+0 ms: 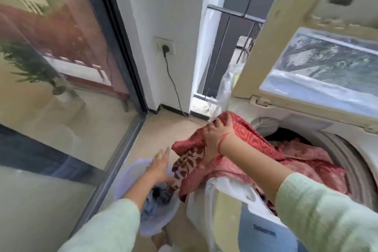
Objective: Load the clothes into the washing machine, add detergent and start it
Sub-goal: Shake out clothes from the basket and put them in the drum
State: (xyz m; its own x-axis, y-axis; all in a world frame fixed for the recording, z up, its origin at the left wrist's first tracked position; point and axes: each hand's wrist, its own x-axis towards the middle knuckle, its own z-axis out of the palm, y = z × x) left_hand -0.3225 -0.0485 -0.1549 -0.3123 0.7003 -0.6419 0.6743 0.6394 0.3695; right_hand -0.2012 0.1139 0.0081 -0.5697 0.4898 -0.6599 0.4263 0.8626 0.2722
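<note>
A top-loading washing machine (pixel 347 155) stands at the right with its lid (pixel 306 51) raised. Pink and red clothes (pixel 302 161) fill the drum. My right hand (pixel 216 135) grips a red patterned cloth (pixel 245 129) that hangs over the machine's left rim. A brown and cream patterned piece (pixel 188 161) dangles from it toward the floor. My left hand (pixel 159 166) reaches down, fingers straight, over a pale lilac laundry basket (pixel 155 225) on the floor. Dark blue clothes (pixel 157 198) lie in the basket.
A glass sliding door (pixel 61 88) with a dark frame runs along the left. A wall socket (pixel 165 46) with a black cord sits on the white wall behind. A clear plastic bag (pixel 227 86) hangs by the lid. A balcony railing (pixel 231 32) is behind the machine.
</note>
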